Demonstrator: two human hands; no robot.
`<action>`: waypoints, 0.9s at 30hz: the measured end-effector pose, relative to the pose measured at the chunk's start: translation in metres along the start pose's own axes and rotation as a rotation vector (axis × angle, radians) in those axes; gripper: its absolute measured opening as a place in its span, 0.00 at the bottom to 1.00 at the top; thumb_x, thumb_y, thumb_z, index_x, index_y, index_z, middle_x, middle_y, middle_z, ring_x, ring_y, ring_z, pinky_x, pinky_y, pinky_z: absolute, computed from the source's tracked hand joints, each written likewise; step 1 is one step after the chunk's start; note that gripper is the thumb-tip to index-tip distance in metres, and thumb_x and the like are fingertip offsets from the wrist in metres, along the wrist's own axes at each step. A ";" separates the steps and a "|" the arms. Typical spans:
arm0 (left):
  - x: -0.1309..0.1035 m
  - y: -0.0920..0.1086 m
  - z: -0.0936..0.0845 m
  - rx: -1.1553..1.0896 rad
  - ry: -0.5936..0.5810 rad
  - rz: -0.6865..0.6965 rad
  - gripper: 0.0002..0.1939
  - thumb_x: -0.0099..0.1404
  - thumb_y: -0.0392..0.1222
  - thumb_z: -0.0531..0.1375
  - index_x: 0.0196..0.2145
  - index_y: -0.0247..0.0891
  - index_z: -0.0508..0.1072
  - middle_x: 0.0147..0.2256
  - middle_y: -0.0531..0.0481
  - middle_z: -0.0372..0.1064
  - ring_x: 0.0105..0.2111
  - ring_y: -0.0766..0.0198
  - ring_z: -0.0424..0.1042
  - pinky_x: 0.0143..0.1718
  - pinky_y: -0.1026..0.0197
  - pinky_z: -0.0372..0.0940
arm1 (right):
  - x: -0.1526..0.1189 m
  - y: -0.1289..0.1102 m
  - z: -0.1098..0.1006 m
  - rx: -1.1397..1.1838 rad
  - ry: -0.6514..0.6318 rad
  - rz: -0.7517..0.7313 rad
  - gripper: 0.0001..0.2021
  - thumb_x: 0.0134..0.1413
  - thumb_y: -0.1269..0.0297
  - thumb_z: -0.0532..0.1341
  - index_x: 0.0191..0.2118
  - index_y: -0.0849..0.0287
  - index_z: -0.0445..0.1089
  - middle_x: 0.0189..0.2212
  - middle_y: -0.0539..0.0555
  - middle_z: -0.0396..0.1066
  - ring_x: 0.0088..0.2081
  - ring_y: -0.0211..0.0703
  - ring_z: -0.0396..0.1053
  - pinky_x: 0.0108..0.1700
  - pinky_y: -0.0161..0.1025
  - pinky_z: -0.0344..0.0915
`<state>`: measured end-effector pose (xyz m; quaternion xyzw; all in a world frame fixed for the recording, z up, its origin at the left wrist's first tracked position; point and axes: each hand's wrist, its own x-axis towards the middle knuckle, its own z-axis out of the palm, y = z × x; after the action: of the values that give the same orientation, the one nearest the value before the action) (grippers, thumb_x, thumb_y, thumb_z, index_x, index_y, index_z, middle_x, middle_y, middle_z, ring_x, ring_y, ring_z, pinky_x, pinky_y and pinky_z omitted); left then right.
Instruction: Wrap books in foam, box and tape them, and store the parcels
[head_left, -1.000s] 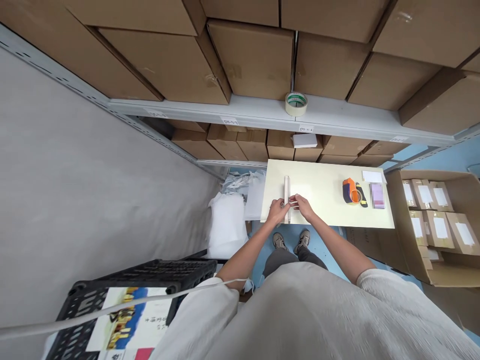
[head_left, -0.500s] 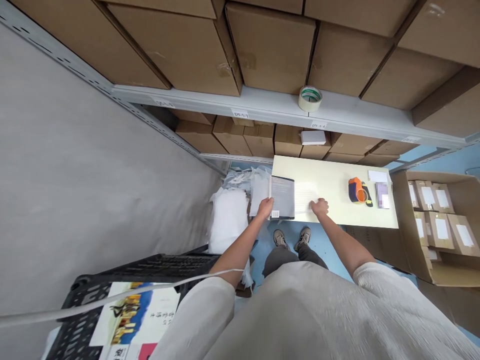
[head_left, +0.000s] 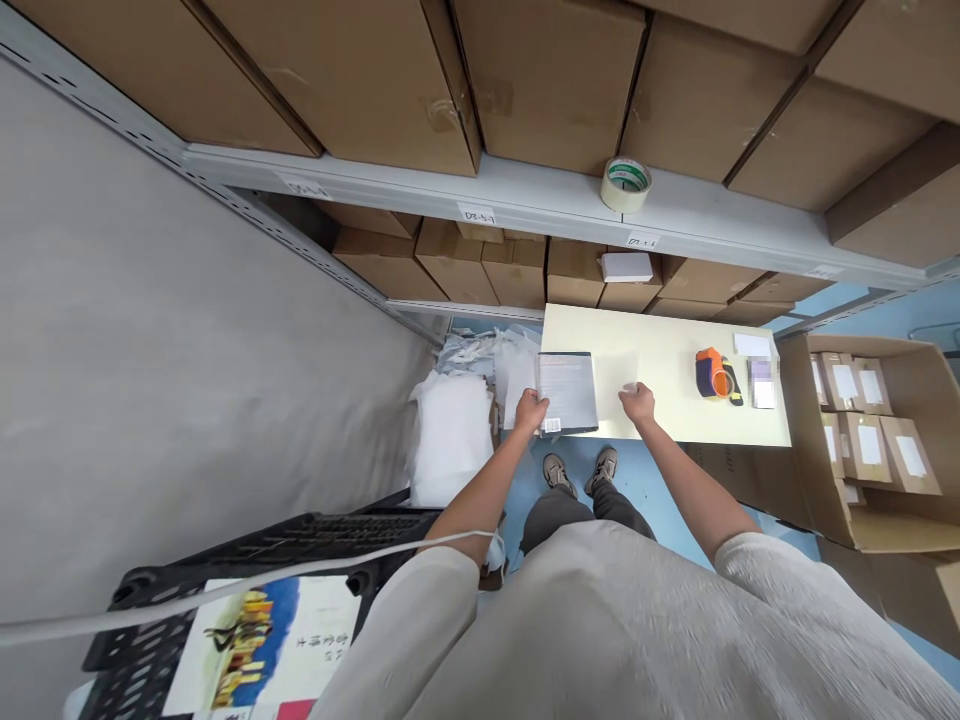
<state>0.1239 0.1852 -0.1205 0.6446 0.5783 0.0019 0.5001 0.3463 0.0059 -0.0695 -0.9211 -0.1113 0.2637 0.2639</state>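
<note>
My left hand point(head_left: 531, 412) is closed on the lower left edge of a grey-covered book point(head_left: 568, 392). The book lies flat at the left end of the cream tabletop point(head_left: 671, 350), its barcode at the bottom left corner. To the right of the book, my right hand point(head_left: 638, 403) is closed in a pinch on a pale, see-through wrapping sheet point(head_left: 621, 372). The sheet is faint against the tabletop, and I cannot tell how far it reaches under the book. Farther right on the table lies an orange and dark tape dispenser point(head_left: 711, 374).
White wrapping sheets point(head_left: 452, 430) are piled left of the table. A black crate point(head_left: 315, 530) with books stands at lower left. An open carton point(head_left: 802, 440) of small boxes stands right. Shelves of cartons point(head_left: 555, 90) rise behind, with a tape roll point(head_left: 625, 186). A white cable point(head_left: 247, 580) crosses lower left.
The book has shifted slightly right. The lined, see-through sheet between it and my right hand shows less plainly now. Both hands stay in nearly the same places while the view tilts a little.
</note>
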 end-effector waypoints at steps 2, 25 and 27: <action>0.000 0.007 0.005 0.011 -0.019 0.010 0.08 0.65 0.38 0.65 0.42 0.43 0.71 0.38 0.49 0.78 0.42 0.56 0.80 0.44 0.61 0.68 | -0.004 -0.005 -0.011 -0.043 0.009 -0.066 0.09 0.55 0.64 0.64 0.43 0.54 0.75 0.40 0.54 0.81 0.43 0.50 0.77 0.45 0.40 0.70; -0.024 0.036 0.057 0.367 -0.231 0.421 0.30 0.70 0.33 0.57 0.68 0.43 0.71 0.72 0.37 0.54 0.64 0.42 0.72 0.69 0.44 0.64 | -0.012 -0.016 0.038 -0.007 -0.364 -0.405 0.15 0.58 0.73 0.60 0.47 0.57 0.80 0.50 0.57 0.80 0.51 0.46 0.76 0.61 0.40 0.68; -0.025 0.038 0.059 0.425 -0.229 0.429 0.28 0.72 0.36 0.57 0.68 0.42 0.72 0.73 0.36 0.52 0.66 0.39 0.69 0.71 0.42 0.62 | -0.006 -0.009 0.028 0.030 -0.295 -0.361 0.15 0.58 0.73 0.59 0.47 0.57 0.81 0.51 0.56 0.80 0.52 0.45 0.77 0.62 0.39 0.68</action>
<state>0.1787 0.1351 -0.1112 0.8378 0.3567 -0.0859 0.4044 0.3253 0.0231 -0.0823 -0.8338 -0.3075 0.3456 0.3015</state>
